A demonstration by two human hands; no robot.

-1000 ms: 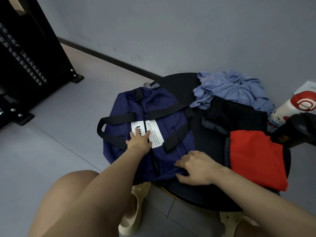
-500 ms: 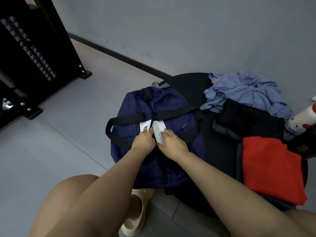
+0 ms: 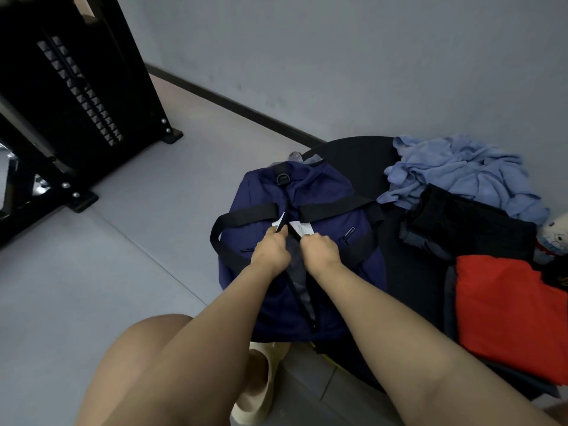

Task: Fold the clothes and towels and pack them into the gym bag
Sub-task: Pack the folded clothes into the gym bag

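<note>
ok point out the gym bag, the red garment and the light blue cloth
gym bag (image 3: pixel 325 192), head view, on its navy top panel.
red garment (image 3: pixel 504 309), head view, on the middle of the folded fabric.
light blue cloth (image 3: pixel 461 170), head view, on the crumpled middle.

- Round table (image 3: pixel 362 155): stands against the wall, right of centre.
- Gym bag (image 3: pixel 325 192): lies on the table's left part, its left side overhanging the edge.
- Left hand (image 3: pixel 270 252) and right hand (image 3: pixel 321 250): side by side on top of the bag at its middle opening, paper tag (image 3: pixel 302 228) between them.
- Crumpled towel (image 3: pixel 461 170): on the table's far right, by the wall.
- Folded shorts (image 3: pixel 467 222): in front of the towel, partly on it.
- Folded shirt (image 3: pixel 507 309): nearest on the right, in front of the shorts.
- Bottle (image 3: pixel 554 233): at the right edge, beside the shorts.
- Weight machine (image 3: pixel 70 96): on the floor, far left.
- Slipper (image 3: pixel 258 385): on the floor below the bag.
</note>
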